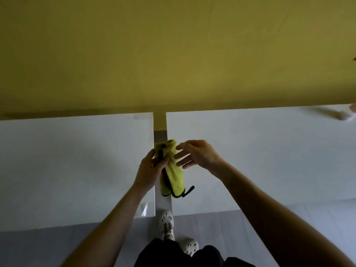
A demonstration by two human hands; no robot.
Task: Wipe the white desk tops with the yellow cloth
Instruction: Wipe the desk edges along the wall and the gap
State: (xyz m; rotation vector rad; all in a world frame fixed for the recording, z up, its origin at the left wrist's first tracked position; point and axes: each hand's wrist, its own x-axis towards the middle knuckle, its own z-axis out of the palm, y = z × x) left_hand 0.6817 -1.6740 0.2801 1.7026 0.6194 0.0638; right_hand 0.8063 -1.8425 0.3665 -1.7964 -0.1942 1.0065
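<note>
Left hand [148,168] grips a folded yellow cloth [173,176] above the gap between two white benches [77,160]; right hand [200,155], fingers spread and empty, hovers at the cloth's 3 o'clock, just beside it.

Dim, underexposed, flat light. Soft shadow on left desk [92,160] towards its inner edge. Wide-angle lens bows both front edges. Motion-blurred smear [344,115] at right desk [269,151] far-right corner.

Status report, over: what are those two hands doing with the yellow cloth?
Left hand grips folded yellow cloth above the gap between white desks. Right hand open beside it. Blurred object at far corner of right desk.
</note>
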